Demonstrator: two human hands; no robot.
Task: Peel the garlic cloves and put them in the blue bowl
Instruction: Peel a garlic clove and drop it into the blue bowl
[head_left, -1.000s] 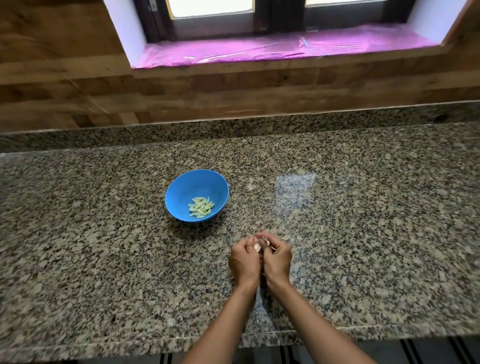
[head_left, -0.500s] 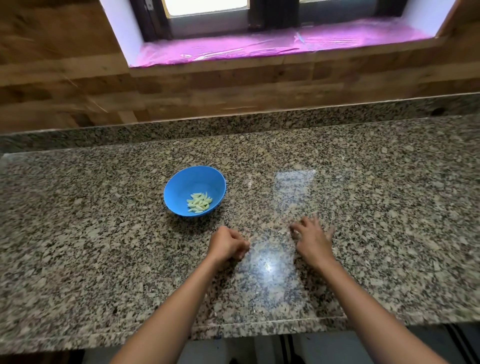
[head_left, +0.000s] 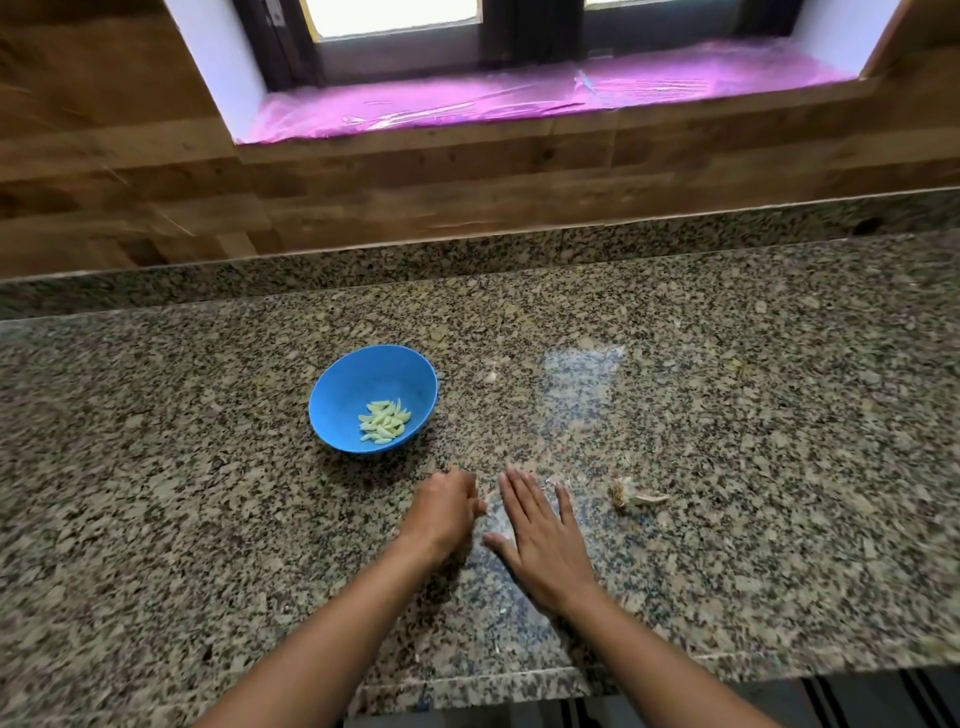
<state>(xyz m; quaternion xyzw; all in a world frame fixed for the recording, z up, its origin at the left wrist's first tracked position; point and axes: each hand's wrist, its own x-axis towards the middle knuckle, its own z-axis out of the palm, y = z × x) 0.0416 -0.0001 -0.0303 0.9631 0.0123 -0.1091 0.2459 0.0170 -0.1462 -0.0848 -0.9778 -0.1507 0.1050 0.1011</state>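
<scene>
On granite counter (head_left: 727, 415): R hand (head_left: 540, 540) flat, fingers straight; L hand (head_left: 441, 512) blurred, fingers unclear; blue bowl (head_left: 337, 395) nearby.

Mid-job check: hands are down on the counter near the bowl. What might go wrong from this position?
1. The blue bowl sits just beyond the left hand; a careless forward sweep might knock it and spill the peeled cloves.
2. The right hand lies flat with straight fingers; sweeping rightward might scatter the garlic scrap across the speckled countertop, where pale bits are hard to spot.
</scene>
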